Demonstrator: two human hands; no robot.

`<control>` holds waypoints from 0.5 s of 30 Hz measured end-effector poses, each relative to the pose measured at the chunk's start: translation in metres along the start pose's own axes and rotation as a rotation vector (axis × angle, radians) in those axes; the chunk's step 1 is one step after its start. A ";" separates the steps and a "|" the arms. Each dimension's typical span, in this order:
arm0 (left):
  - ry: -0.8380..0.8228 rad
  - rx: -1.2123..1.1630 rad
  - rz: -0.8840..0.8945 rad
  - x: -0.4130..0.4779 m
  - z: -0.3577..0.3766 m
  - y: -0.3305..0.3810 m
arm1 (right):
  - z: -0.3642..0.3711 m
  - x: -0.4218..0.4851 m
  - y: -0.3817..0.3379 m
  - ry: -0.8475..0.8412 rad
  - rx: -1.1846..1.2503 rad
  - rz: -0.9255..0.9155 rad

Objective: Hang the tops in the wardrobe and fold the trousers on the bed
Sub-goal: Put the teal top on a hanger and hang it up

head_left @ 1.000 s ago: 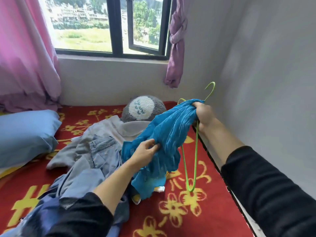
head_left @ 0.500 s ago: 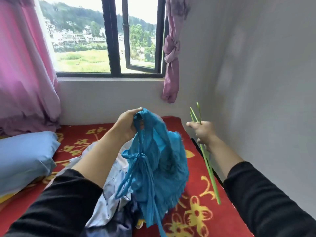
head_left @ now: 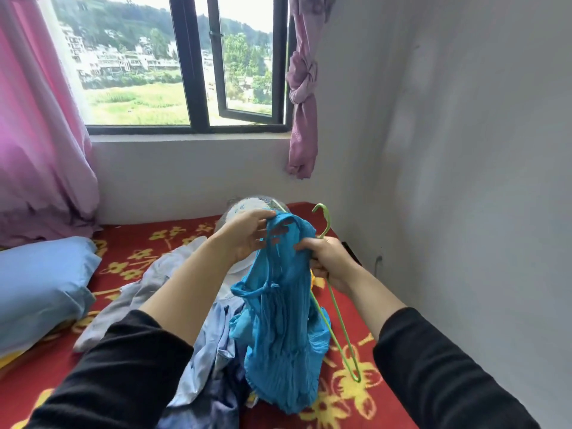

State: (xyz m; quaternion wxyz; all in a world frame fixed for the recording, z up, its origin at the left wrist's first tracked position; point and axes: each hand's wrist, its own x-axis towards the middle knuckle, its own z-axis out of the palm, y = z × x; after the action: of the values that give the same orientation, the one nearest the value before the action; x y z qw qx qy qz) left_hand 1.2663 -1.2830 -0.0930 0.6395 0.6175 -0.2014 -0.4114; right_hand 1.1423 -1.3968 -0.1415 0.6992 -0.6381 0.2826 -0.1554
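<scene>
Left hand pinches the top at its neck, holding it up over the bed. Right hand grips both cloth and hanger. Risk: the fabric is bunched and the ties hang loose, so the hanger arm may snag or enter the wrong opening.
</scene>
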 end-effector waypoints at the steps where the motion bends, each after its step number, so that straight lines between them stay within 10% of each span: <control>1: 0.028 0.001 -0.003 0.000 -0.006 -0.005 | -0.003 0.001 -0.002 0.016 0.012 -0.002; 11: 0.163 0.322 -0.141 -0.006 -0.029 -0.106 | -0.020 -0.016 -0.015 0.070 -0.269 -0.107; 15: 0.184 0.555 0.058 0.001 -0.016 -0.123 | -0.026 -0.020 -0.012 0.059 -0.401 -0.172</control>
State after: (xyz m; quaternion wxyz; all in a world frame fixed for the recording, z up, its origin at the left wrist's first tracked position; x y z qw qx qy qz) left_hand 1.2449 -1.2615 -0.2137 0.4733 0.7974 -0.2649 -0.2645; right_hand 1.1129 -1.4083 -0.1265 0.5338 -0.7813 0.2726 -0.1739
